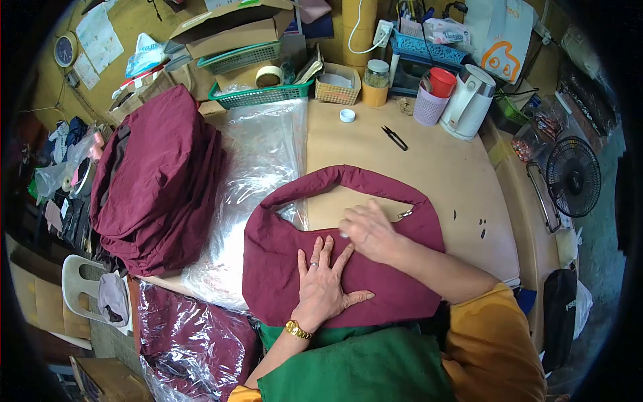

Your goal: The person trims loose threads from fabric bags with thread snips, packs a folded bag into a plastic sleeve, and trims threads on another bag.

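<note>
Across the table sit a pile of maroon bags at left and, at the near edge, a single bag, where the left hand lies flat, fingers spread and gripping nothing, while the right hand curls, its hold impossible to tell, left of a zip pull.

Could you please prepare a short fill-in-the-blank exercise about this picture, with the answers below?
1. A gold wristwatch circles the person's ____ wrist.
2. The left hand lies spread on a maroon bag, palm ____.
3. In the picture, the white electric kettle stands to the ____ of the lilac container.

Missing words: left; down; right.
</note>
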